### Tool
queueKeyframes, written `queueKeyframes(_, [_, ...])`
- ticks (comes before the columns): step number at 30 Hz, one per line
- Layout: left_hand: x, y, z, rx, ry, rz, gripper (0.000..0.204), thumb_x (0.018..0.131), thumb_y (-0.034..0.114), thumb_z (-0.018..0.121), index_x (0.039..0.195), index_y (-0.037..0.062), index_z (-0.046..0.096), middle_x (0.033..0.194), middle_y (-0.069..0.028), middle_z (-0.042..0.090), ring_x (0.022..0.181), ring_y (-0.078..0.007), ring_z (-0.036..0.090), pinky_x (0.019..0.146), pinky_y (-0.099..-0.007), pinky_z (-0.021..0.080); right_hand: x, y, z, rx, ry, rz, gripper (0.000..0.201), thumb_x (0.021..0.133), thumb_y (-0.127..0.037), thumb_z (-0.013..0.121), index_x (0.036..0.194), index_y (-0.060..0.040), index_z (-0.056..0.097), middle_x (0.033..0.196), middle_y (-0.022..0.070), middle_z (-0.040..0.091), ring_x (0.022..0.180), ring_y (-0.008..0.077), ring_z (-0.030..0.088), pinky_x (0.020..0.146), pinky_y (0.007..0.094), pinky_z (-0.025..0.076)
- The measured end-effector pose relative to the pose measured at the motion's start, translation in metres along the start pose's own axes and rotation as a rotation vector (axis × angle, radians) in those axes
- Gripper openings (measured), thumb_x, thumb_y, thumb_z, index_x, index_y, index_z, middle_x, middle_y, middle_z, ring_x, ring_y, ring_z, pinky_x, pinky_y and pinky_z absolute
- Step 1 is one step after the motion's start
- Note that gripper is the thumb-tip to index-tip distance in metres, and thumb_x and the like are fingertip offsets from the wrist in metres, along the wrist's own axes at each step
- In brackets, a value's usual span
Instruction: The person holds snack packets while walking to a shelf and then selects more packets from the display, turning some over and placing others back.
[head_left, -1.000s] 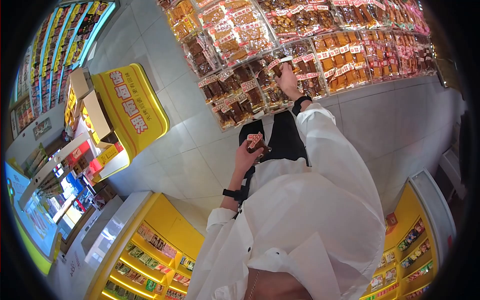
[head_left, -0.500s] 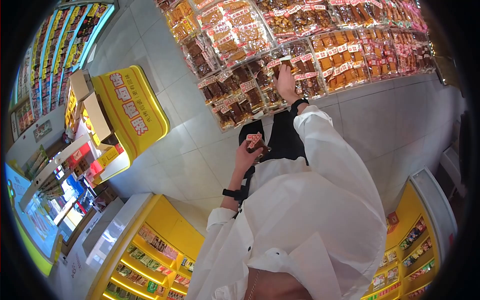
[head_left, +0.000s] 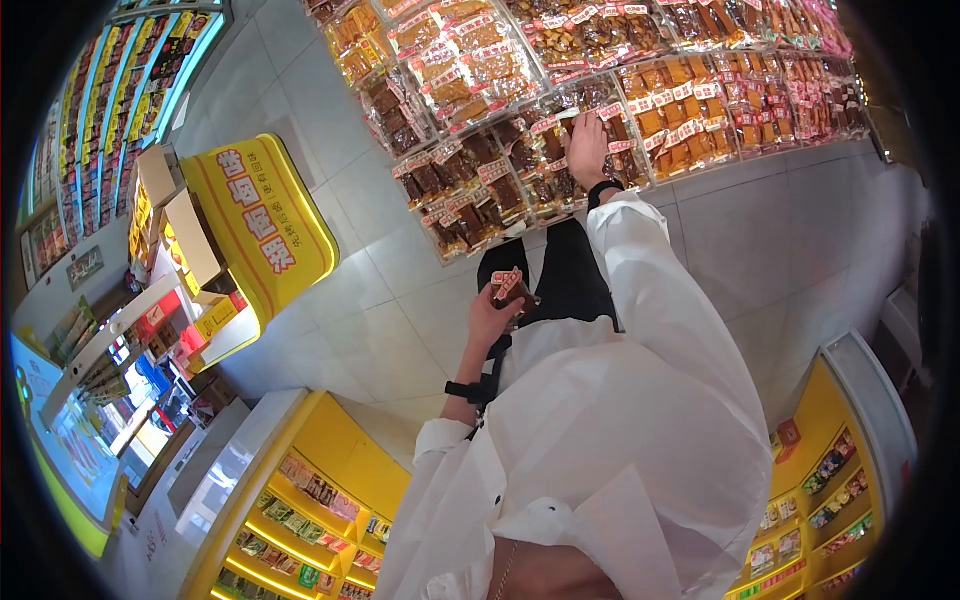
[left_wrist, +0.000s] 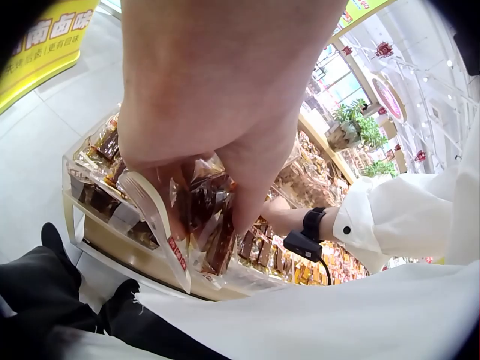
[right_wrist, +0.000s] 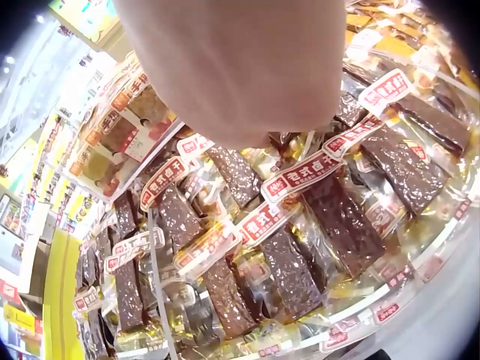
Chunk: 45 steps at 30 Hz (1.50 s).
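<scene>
My left hand [head_left: 490,317] grips dark brown snack packets [head_left: 511,284] with red and white labels, low in front of my body. In the left wrist view the fingers and thumb of this hand [left_wrist: 217,97] curl round the shiny packets [left_wrist: 206,201]. Over the display, my right hand [head_left: 588,150] reaches down among dark packets [head_left: 545,150] in a clear-walled compartment. The right wrist view shows this hand [right_wrist: 240,67] above rows of dark packets [right_wrist: 285,270]; its fingertips are hidden, so whether it pinches one cannot be told.
Compartments of orange packets [head_left: 680,105] lie to the right of my right hand. A yellow sign panel [head_left: 262,205] with open boxes stands at the left, over a grey tiled floor [head_left: 370,230]. Yellow shelves [head_left: 320,450] hold small packs at the lower left.
My right hand has moved slightly right over the compartment, and its fingers have come off the pale-labelled packet they were on. My left hand keeps its packets in nearly the same place.
</scene>
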<state>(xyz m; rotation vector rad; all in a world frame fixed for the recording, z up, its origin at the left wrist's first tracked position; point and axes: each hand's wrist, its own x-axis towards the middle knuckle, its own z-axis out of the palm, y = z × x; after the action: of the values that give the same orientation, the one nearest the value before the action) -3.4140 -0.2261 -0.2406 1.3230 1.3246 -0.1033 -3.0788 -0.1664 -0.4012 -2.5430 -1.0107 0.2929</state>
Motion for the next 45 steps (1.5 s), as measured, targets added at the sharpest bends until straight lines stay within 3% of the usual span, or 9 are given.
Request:
queueKeyframes(8, [0.003, -0.004, -0.001, -0.049, 0.008, 0.035, 0.042, 0.074, 0.020, 0.079, 0.107, 0.0007, 0.063, 0.095, -0.0108, 0.071, 0.086, -0.0204, 0.069, 0.077, -0.0324, 0.052, 0.002, 0.008, 0.004, 0.041, 0.021, -0.016, 0.035, 0.077, -0.014, 0.073, 0.102, -0.0044, 0.050, 0.104, 0.0145, 0.050, 0.099, 0.0347, 0.053, 0.083, 0.0447, 0.044])
queueKeyframes(17, [-0.001, 0.010, 0.001, -0.023, -0.009, -0.027, 0.042, 0.075, 0.020, 0.079, 0.109, 0.0005, 0.062, 0.097, -0.0108, 0.071, 0.087, -0.0195, 0.069, 0.078, -0.0319, 0.052, -0.004, 0.018, 0.005, 0.235, -0.165, 0.015, 0.032, 0.079, -0.008, 0.067, 0.102, -0.0057, 0.045, 0.103, 0.0168, 0.052, 0.100, 0.0372, 0.054, 0.084, 0.0472, 0.047])
queueKeyframes(23, [0.002, 0.008, 0.000, -0.039, 0.001, 0.061, 0.041, 0.076, 0.020, 0.079, 0.108, 0.0013, 0.063, 0.097, -0.0093, 0.072, 0.087, -0.0173, 0.069, 0.078, -0.0311, 0.053, -0.003, 0.036, 0.019, 0.300, -0.123, -0.003, 0.025, 0.081, -0.005, 0.063, 0.101, -0.0042, 0.048, 0.100, 0.0168, 0.053, 0.097, 0.0381, 0.055, 0.080, 0.0461, 0.047])
queueKeyframes(25, [0.004, 0.007, 0.000, -0.046, 0.004, 0.071, 0.041, 0.076, 0.020, 0.079, 0.108, 0.0012, 0.063, 0.096, -0.0093, 0.072, 0.087, -0.0173, 0.069, 0.078, -0.0314, 0.053, -0.002, 0.039, 0.017, 0.332, -0.212, -0.018, 0.024, 0.081, -0.007, 0.062, 0.102, -0.0072, 0.049, 0.104, 0.0160, 0.052, 0.101, 0.0370, 0.054, 0.084, 0.0483, 0.046])
queueKeyframes(29, [0.004, 0.010, -0.001, -0.043, -0.013, 0.002, 0.041, 0.076, 0.020, 0.079, 0.109, 0.0012, 0.063, 0.096, -0.0090, 0.072, 0.087, -0.0176, 0.069, 0.077, -0.0313, 0.053, -0.012, 0.043, -0.005, 0.237, -0.060, -0.086, 0.024, 0.083, -0.009, 0.062, 0.104, -0.0083, 0.052, 0.104, 0.0169, 0.051, 0.096, 0.0361, 0.055, 0.082, 0.0467, 0.048])
queueKeyframes(34, [0.005, 0.013, 0.000, 0.011, 0.017, 0.089, 0.042, 0.075, 0.020, 0.080, 0.110, 0.0021, 0.063, 0.094, -0.0080, 0.071, 0.084, -0.0157, 0.068, 0.074, -0.0297, 0.053, -0.019, 0.056, -0.024, 0.150, 0.042, 0.024, 0.034, 0.082, -0.010, 0.064, 0.113, -0.0010, 0.054, 0.106, 0.0172, 0.051, 0.103, 0.0351, 0.051, 0.090, 0.0439, 0.043])
queueKeyframes(38, [0.006, 0.012, 0.001, 0.003, 0.001, 0.069, 0.043, 0.075, 0.021, 0.080, 0.110, 0.0024, 0.063, 0.094, -0.0077, 0.071, 0.083, -0.0152, 0.068, 0.074, -0.0288, 0.052, -0.014, 0.056, -0.021, 0.071, -0.017, 0.046, 0.045, 0.080, -0.013, 0.067, 0.121, -0.0001, 0.053, 0.110, 0.0176, 0.051, 0.106, 0.0351, 0.050, 0.095, 0.0427, 0.041])
queueKeyframes(43, [0.007, 0.026, -0.002, -0.112, -0.014, 0.058, 0.041, 0.078, 0.017, 0.079, 0.111, -0.0001, 0.062, 0.097, -0.0082, 0.070, 0.085, -0.0143, 0.067, 0.076, -0.0297, 0.052, -0.013, 0.049, -0.007, 0.129, 0.032, 0.146, 0.043, 0.080, -0.015, 0.068, 0.118, 0.0008, 0.054, 0.107, 0.0185, 0.052, 0.105, 0.0345, 0.051, 0.094, 0.0430, 0.042])
queueKeyframes(45, [0.012, 0.032, -0.007, -0.149, -0.012, 0.057, 0.041, 0.078, 0.016, 0.078, 0.112, -0.0006, 0.062, 0.098, -0.0080, 0.070, 0.085, -0.0136, 0.066, 0.077, -0.0296, 0.052, -0.018, 0.045, -0.009, 0.304, 0.005, 0.294, 0.037, 0.080, -0.014, 0.066, 0.113, -0.0015, 0.055, 0.107, 0.0181, 0.052, 0.105, 0.0341, 0.051, 0.092, 0.0445, 0.043])
